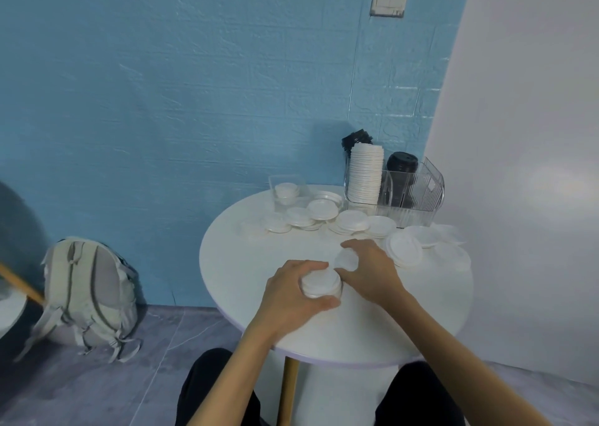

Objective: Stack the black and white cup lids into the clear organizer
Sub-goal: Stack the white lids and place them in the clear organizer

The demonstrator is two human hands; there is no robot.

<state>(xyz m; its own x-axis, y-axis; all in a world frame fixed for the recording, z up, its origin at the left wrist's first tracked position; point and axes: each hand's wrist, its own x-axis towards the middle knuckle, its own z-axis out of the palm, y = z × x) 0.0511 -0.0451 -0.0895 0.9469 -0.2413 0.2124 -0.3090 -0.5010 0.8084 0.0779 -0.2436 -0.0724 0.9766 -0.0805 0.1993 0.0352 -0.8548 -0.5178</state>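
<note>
A short stack of white lids [321, 283] is held in the left hand's [291, 292] grip on the counter [240, 263]; a single lid [346, 259] is pinched by the right hand [372, 271].

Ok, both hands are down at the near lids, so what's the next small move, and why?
Probably set the single white plastic lid under the right hand onto the short stack of white lids gripped by the left hand. The two sit side by side, and a taller stack means fewer trips to the clear plastic organizer.

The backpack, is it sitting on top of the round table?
No, the backpack sits on the floor against the blue wall, left of the round table.
</note>
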